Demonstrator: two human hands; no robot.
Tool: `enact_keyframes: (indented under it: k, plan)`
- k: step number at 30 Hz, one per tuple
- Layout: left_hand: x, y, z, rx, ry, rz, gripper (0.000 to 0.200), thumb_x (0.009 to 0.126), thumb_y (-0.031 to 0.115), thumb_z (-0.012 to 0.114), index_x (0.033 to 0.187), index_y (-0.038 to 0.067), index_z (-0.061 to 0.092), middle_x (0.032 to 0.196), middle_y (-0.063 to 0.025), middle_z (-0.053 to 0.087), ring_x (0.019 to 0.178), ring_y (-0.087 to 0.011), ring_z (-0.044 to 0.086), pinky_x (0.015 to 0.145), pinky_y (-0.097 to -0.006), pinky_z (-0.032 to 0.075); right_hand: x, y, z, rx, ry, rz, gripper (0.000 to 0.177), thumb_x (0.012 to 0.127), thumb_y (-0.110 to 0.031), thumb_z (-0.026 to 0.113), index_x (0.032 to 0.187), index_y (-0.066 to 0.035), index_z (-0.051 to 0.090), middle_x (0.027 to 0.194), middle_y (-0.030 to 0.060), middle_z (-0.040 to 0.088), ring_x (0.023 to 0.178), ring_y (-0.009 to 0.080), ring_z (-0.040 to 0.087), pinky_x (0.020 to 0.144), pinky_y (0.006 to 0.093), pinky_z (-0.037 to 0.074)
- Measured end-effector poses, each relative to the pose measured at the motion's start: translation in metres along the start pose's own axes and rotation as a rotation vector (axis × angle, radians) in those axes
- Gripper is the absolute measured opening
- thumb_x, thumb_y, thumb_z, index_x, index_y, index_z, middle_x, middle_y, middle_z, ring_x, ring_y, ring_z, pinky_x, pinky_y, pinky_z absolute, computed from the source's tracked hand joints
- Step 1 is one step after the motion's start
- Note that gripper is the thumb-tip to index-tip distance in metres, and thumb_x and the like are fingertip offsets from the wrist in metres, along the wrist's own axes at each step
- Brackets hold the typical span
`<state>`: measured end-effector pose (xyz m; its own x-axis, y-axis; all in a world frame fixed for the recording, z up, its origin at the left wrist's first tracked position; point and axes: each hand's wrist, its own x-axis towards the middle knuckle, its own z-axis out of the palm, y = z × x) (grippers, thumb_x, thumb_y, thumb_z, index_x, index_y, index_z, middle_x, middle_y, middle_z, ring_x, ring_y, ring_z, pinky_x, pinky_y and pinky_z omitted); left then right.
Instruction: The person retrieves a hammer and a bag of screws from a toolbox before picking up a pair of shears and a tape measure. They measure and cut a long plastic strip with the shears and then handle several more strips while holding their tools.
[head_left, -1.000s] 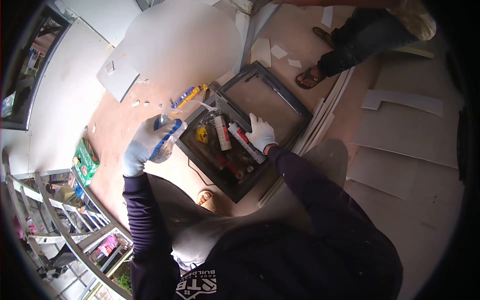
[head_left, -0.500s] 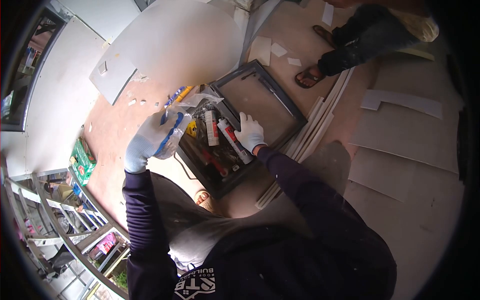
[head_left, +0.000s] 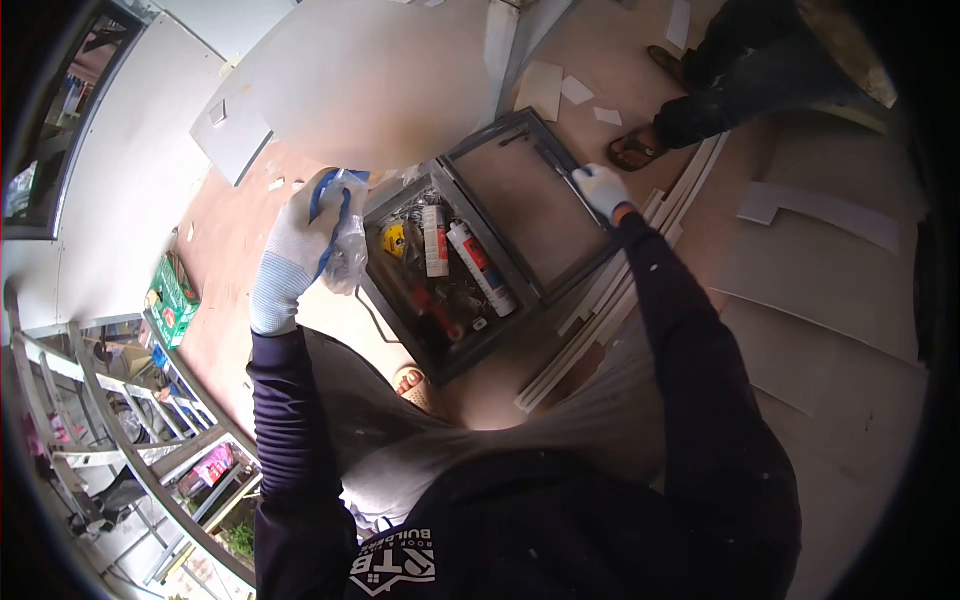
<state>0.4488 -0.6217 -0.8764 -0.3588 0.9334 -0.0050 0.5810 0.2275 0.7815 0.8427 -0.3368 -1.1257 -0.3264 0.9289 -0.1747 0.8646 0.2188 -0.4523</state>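
Observation:
An open dark tool case point(head_left: 455, 360) lies on the floor before me. In its tray are sealant cartridges point(head_left: 480, 268), a yellow round item point(head_left: 393, 238), a blurred red-handled tool point(head_left: 433, 312) and loose small pieces. My left hand point(head_left: 308, 225), in a white and blue glove, is closed on a crumpled clear plastic bag point(head_left: 347, 250) beside the case's left side. My gloved right hand point(head_left: 602, 190) has its fingers curled at the outer edge of the opened case lid point(head_left: 515, 215). A long thin dark tool point(head_left: 556, 160) lies along the lid's far side.
Another person's sandalled foot point(head_left: 635, 150) stands beyond the lid. Long pale strips point(head_left: 570, 360) lie right of the case, with flat panels point(head_left: 830, 260) farther right. A green box point(head_left: 175, 300) and a metal ladder point(head_left: 150, 465) are at left. Pale offcuts point(head_left: 540, 92) lie ahead.
My right hand has left the sealant cartridge in the case and moved right to the lid's outer edge. My left hand still holds the plastic bag, now clear of the tray's contents.

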Motion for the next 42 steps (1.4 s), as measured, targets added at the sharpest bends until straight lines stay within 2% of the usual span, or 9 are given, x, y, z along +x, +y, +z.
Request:
enact_keyframes:
  k: [4,7,10,13,17,22,25,36,42]
  plan:
    - [-0.005,0.031,-0.007,-0.11,-0.081,-0.115,0.033,0.097,0.024,0.064,0.118,-0.001,0.065,0.078,-0.007,0.066,0.07,-0.0139,0.061,0.068,-0.0285,0.051,0.034,0.044,-0.052,-0.345,-0.077,-0.37,0.038,0.095,-0.041,0.052,0.102,-0.008,0.069,0.107,0.0208,0.07,0.103,0.0432,0.064,0.089,0.0515,0.05]
    - [-0.002,0.029,-0.007,-0.216,-0.201,-0.152,0.032,0.096,0.028,0.068,0.108,-0.002,0.067,0.076,-0.0023,0.064,0.064,-0.0067,0.053,0.062,-0.0252,0.047,0.026,0.036,-0.082,-0.054,0.056,-0.17,0.037,0.096,-0.04,0.055,0.1,-0.006,0.068,0.104,0.0205,0.07,0.1,0.0435,0.064,0.086,0.05,0.049]
    - [-0.002,0.037,0.001,-0.196,-0.153,-0.129,0.034,0.097,0.03,0.067,0.097,-0.004,0.067,0.071,0.0002,0.06,0.061,-0.005,0.048,0.058,-0.0254,0.043,0.026,0.045,-0.083,0.145,-0.001,-0.055,0.037,0.098,-0.039,0.058,0.105,-0.003,0.067,0.087,0.0086,0.068,0.077,0.0222,0.065,0.072,0.0348,0.05]
    - [-0.001,0.037,0.002,-0.23,-0.13,-0.275,0.032,0.095,0.033,0.07,0.091,0.001,0.065,0.069,0.0015,0.056,0.059,-0.0044,0.048,0.055,-0.0231,0.041,-0.008,-0.011,-0.109,0.242,-0.168,0.075,0.041,0.096,-0.043,0.056,0.102,-0.004,0.069,0.096,0.019,0.071,0.092,0.0403,0.065,0.082,0.0461,0.049]
    - [0.005,0.027,0.004,-0.146,-0.071,-0.247,0.038,0.099,0.036,0.065,0.093,-0.001,0.065,0.073,-0.0027,0.06,0.071,-0.0096,0.061,0.066,-0.025,0.048,-0.017,-0.042,-0.106,0.228,-0.086,-0.156,0.042,0.097,-0.043,0.056,0.103,-0.003,0.069,0.085,0.0147,0.069,0.08,0.0297,0.066,0.076,0.0381,0.05]
    - [0.001,0.011,0.008,-0.104,0.056,0.026,0.037,0.096,0.033,0.061,0.09,-0.004,0.064,0.069,-0.0019,0.053,0.064,-0.0078,0.048,0.06,-0.0256,0.041,-0.054,-0.115,-0.084,0.342,-0.373,-0.099,0.041,0.097,-0.041,0.057,0.095,-0.002,0.069,0.081,0.0093,0.069,0.076,0.0199,0.065,0.074,0.0335,0.05]
    - [0.003,0.012,-0.002,-0.2,-0.047,-0.084,0.025,0.093,0.022,0.062,0.095,-0.003,0.063,0.074,-0.0033,0.057,0.068,-0.0085,0.051,0.063,-0.0259,0.043,-0.077,-0.138,-0.05,0.068,-0.439,-0.422,0.047,0.096,-0.048,0.054,0.095,-0.004,0.068,0.096,0.0215,0.068,0.095,0.0443,0.062,0.086,0.0488,0.049]
    - [-0.005,0.015,0.0,-0.546,-0.2,-0.123,0.026,0.096,-0.003,0.044,0.115,-0.005,0.061,0.099,-0.0095,0.066,0.093,-0.0158,0.068,0.083,-0.0281,0.054,-0.116,-0.193,-0.075,0.257,-0.444,-0.536,0.033,0.098,-0.032,0.058,0.11,-0.003,0.068,0.104,0.0205,0.07,0.101,0.0405,0.065,0.086,0.0442,0.051]
    - [-0.003,0.037,0.006,-0.525,-0.197,-0.041,0.026,0.101,0.006,0.051,0.117,0.0,0.07,0.09,-0.0013,0.067,0.07,-0.0063,0.056,0.066,-0.0209,0.047,-0.122,-0.207,-0.09,0.436,-0.361,-0.505,0.03,0.099,-0.027,0.059,0.112,-0.001,0.067,0.104,0.0203,0.07,0.099,0.0372,0.068,0.085,0.0401,0.052]
